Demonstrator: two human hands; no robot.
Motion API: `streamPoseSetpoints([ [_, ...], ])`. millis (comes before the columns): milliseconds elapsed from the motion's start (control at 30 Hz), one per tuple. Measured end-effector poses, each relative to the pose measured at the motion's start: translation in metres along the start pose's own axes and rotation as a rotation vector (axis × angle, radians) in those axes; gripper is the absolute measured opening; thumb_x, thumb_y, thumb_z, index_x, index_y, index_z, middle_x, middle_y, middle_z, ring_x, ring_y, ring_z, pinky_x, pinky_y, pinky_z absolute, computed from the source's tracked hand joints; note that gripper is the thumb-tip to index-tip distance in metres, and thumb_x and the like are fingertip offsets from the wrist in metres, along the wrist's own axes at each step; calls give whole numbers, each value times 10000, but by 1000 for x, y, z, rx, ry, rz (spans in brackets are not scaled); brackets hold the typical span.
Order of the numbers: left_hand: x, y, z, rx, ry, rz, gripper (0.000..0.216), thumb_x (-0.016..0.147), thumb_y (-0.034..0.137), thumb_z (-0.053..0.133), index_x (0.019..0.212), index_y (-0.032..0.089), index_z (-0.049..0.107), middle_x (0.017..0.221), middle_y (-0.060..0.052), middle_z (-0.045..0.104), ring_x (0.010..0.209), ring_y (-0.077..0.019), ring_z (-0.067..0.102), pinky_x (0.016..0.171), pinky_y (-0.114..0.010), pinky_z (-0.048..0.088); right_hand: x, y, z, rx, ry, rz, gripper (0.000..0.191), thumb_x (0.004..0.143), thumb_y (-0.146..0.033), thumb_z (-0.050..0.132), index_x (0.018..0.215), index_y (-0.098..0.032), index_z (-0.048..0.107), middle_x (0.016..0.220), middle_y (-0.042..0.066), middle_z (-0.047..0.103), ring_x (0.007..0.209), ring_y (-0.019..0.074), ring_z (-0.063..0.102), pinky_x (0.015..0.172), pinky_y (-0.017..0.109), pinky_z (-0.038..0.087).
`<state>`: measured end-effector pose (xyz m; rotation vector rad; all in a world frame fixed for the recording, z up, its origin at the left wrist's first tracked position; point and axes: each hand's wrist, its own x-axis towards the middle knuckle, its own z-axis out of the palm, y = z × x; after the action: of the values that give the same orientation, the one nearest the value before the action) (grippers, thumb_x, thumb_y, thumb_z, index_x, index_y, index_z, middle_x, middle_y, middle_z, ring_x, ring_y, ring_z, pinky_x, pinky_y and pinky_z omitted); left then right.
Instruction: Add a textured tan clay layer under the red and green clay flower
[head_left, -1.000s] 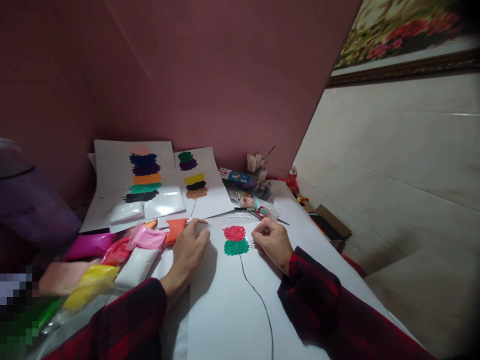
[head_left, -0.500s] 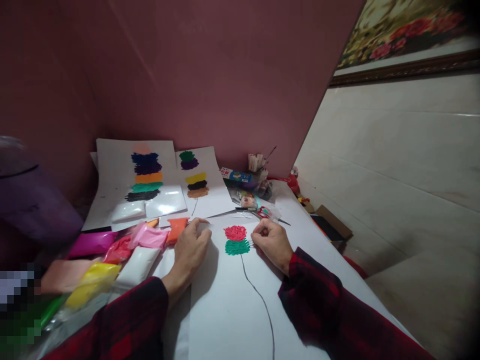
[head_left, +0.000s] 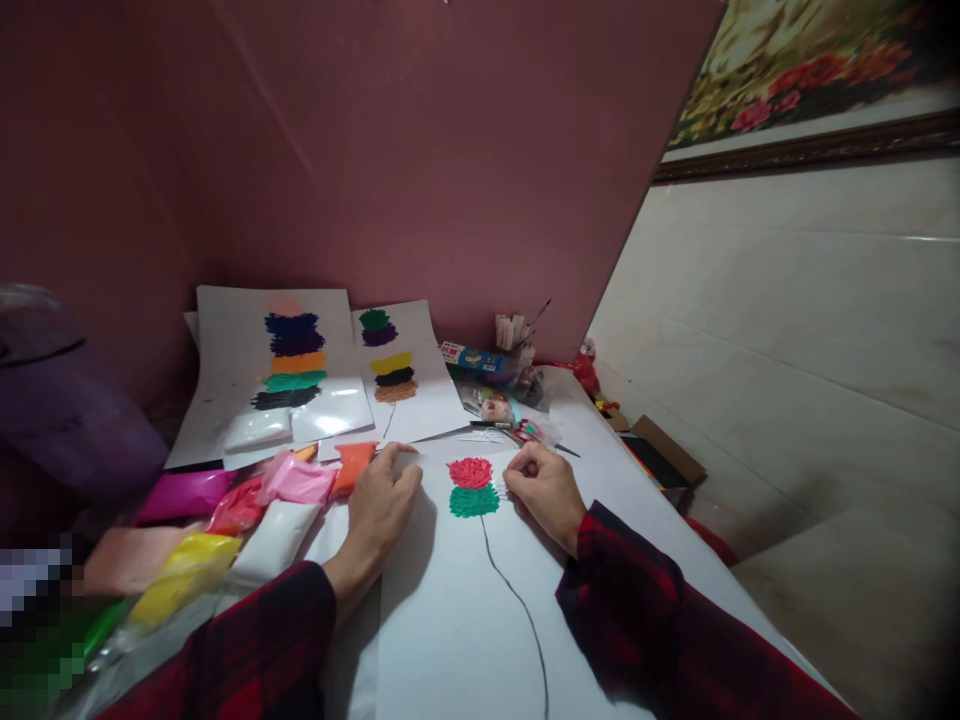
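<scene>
A sheet of white paper point(head_left: 450, 620) lies in front of me, with a textured red patch point(head_left: 470, 472) directly above a green patch point(head_left: 474, 501) and a dark wavy line running down from them. On the sheet's left side rests my left hand point(head_left: 381, 510), index finger stretched forward and thumb apart, nothing visible in it. Just right of the two patches, my right hand point(head_left: 546, 492) has thumb and fingertips pinched together; whatever is between them, if anything, is too small to make out. An orange packet point(head_left: 352, 468) lies beside my left hand.
Several coloured soft packets, among them a yellow packet point(head_left: 191, 575) and a white packet point(head_left: 276, 540), lie at the left. Paper with colour bands point(head_left: 217, 370) stands behind them. Scissors point(head_left: 529, 430) and a blue box point(head_left: 472, 357) lie at the back. An open carton point(head_left: 664, 460) is at the right.
The view has tilted slightly, so the papers and patches appear a little lower. Both hands hold nearly the same position and shape.
</scene>
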<state>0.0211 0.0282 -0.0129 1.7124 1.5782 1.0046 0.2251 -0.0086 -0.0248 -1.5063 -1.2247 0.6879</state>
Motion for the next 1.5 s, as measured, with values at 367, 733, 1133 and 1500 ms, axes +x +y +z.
streamPoseSetpoints([
  [367, -1, 0, 0, -6, -11, -1, 276, 714, 215, 432, 940, 210, 590, 604, 25, 501, 584, -175, 524, 576, -279, 377, -1, -1, 0, 3, 26, -1, 81, 596, -159, 545, 612, -210, 485, 385, -74, 514, 289, 104, 453, 280, 193, 335],
  [733, -1, -1, 0, -7, -10, 1, 292, 702, 215, 424, 938, 207, 595, 568, 37, 481, 549, -170, 513, 545, -266, 351, 0, -7, 0, 187, 38, 107, 129, 617, -208, 597, 643, -208, 470, 369, -94, 488, 251, 81, 387, 221, 168, 273],
  [1133, -4, -1, -2, 17, 33, 42, 359, 702, 183, 425, 1032, 203, 565, 655, 21, 536, 595, -184, 539, 594, -297, 422, 5, -4, -4, 295, 41, 136, 213, 694, -327, 640, 765, -184, 499, 455, -64, 577, 223, 57, 367, 188, 140, 219],
  [1500, -16, -1, 5, 455, 229, 643, 379, 730, 24, 439, 1069, 114, 583, 1212, -162, 546, 1171, -312, 463, 994, -497, 389, 8, -1, -7, 357, 32, 144, 253, 701, -371, 653, 759, -177, 502, 462, -58, 573, 232, 61, 395, 178, 141, 240],
])
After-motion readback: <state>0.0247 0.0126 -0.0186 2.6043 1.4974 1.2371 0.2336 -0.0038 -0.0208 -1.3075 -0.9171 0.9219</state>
